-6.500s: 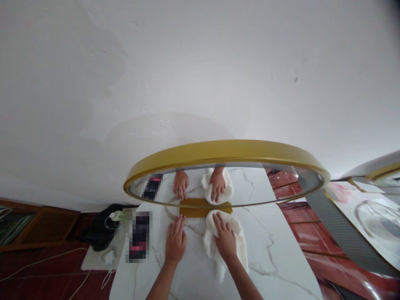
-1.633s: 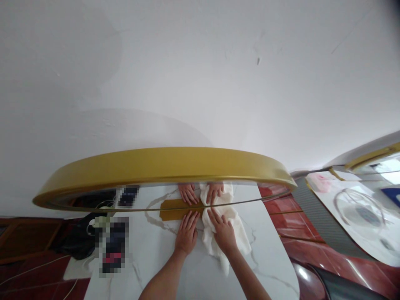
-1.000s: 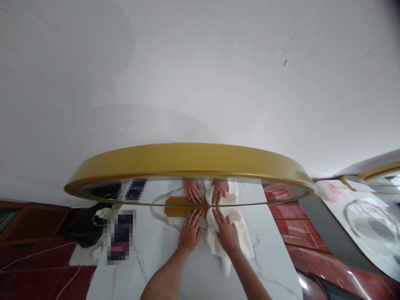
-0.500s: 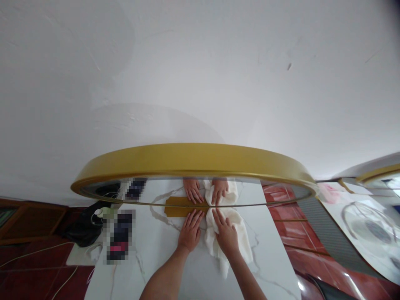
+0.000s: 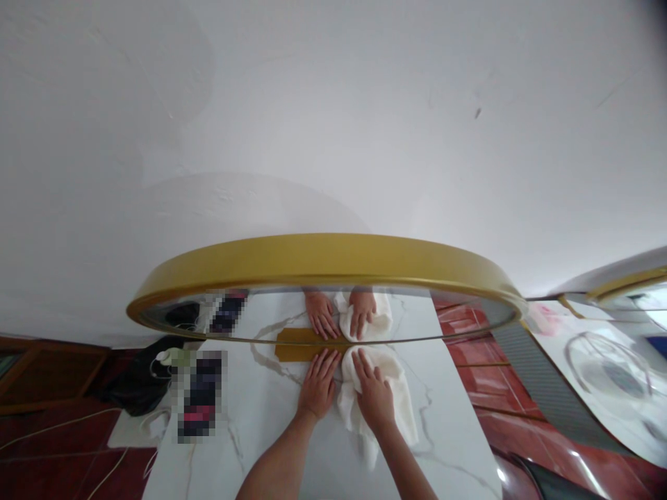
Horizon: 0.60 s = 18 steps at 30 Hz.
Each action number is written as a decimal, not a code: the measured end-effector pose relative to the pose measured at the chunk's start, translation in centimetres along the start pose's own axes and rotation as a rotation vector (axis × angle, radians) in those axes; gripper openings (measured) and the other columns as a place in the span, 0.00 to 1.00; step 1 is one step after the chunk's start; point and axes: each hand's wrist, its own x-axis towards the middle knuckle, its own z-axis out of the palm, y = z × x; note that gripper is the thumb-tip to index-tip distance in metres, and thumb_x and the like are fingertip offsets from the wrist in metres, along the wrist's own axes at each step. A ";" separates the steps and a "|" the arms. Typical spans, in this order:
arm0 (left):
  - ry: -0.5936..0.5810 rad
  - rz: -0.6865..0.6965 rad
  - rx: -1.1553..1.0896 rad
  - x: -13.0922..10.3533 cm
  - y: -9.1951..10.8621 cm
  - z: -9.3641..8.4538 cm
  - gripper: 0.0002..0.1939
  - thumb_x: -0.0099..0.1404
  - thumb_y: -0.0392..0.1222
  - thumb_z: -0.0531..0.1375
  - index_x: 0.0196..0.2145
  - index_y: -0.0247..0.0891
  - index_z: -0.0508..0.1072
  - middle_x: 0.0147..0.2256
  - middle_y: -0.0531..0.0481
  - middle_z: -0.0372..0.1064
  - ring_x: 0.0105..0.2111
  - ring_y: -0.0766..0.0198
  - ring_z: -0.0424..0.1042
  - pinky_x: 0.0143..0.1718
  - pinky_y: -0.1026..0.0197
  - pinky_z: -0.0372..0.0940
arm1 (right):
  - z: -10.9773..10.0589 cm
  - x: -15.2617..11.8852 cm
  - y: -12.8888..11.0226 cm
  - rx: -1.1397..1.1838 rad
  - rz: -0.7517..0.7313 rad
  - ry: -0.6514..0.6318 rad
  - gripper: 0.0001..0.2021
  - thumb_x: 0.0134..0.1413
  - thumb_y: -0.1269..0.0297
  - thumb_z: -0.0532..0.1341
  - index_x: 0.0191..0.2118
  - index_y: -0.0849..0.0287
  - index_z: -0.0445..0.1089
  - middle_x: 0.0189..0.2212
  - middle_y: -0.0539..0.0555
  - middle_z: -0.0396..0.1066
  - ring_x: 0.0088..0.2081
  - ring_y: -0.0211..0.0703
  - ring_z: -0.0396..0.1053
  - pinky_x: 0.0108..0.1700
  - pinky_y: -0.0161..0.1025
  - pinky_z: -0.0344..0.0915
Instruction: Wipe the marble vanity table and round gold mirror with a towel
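My left hand (image 5: 317, 386) lies flat with its fingers stretched forward, the tips on the gold plate (image 5: 294, 353) at the foot of the round gold-framed mirror (image 5: 326, 257). Beside it, my right hand (image 5: 376, 397) presses a bunched white cloth (image 5: 404, 410) down on the table near the mirror's lower edge. Its longer fingers point toward the glass, and the cloth spreads out under the palm and to the right. Both hands and the cloth are reflected in the mirror. How tightly the right fingers grip the cloth is hidden.
The white marble-patterned table (image 5: 442, 417) carries a blurred-out dark item (image 5: 201, 399) at left. A black bag (image 5: 138, 382) and thin cables lie beyond that edge. Behind the mirror rises a white wall (image 5: 333, 125). At right stand a second mirror (image 5: 636, 288) and a dark chair (image 5: 552, 479).
My right hand and the cloth have shifted slightly left and back toward me. The left hand stays in place on the plate, and the view has moved a little.
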 end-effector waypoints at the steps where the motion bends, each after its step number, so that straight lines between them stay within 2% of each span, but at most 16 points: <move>1: 0.004 0.000 -0.008 0.0 0.0 0.0 0.39 0.57 0.28 0.50 0.65 0.42 0.44 0.64 0.56 0.46 0.64 0.60 0.42 0.64 0.51 0.44 | 0.0 0.0 -0.1 -0.004 0.007 -0.004 0.48 0.42 0.83 0.47 0.65 0.40 0.26 0.67 0.45 0.28 0.58 0.50 0.55 0.45 0.42 0.62; 9: -0.007 -0.016 -0.142 0.1 -0.4 -0.3 0.39 0.56 0.25 0.48 0.64 0.43 0.46 0.64 0.55 0.48 0.64 0.62 0.43 0.63 0.50 0.46 | -0.6 0.2 -0.4 -0.026 0.016 -0.023 0.46 0.43 0.84 0.46 0.65 0.41 0.30 0.67 0.46 0.31 0.59 0.51 0.55 0.45 0.45 0.63; 13: 0.011 -0.007 -0.162 -0.4 -1.0 -0.7 0.35 0.60 0.27 0.46 0.64 0.42 0.47 0.64 0.53 0.49 0.64 0.63 0.44 0.63 0.50 0.46 | -1.1 0.1 -0.5 -0.009 0.030 -0.048 0.45 0.44 0.83 0.46 0.65 0.41 0.31 0.67 0.46 0.32 0.59 0.51 0.54 0.46 0.44 0.62; 18: 0.084 -0.074 -0.065 -3.1 -3.8 -1.7 0.34 0.63 0.28 0.45 0.65 0.43 0.44 0.63 0.52 0.49 0.64 0.62 0.44 0.63 0.49 0.47 | -1.2 0.0 -0.6 -0.009 0.012 -0.050 0.44 0.44 0.81 0.48 0.66 0.43 0.32 0.67 0.45 0.32 0.58 0.50 0.55 0.44 0.43 0.63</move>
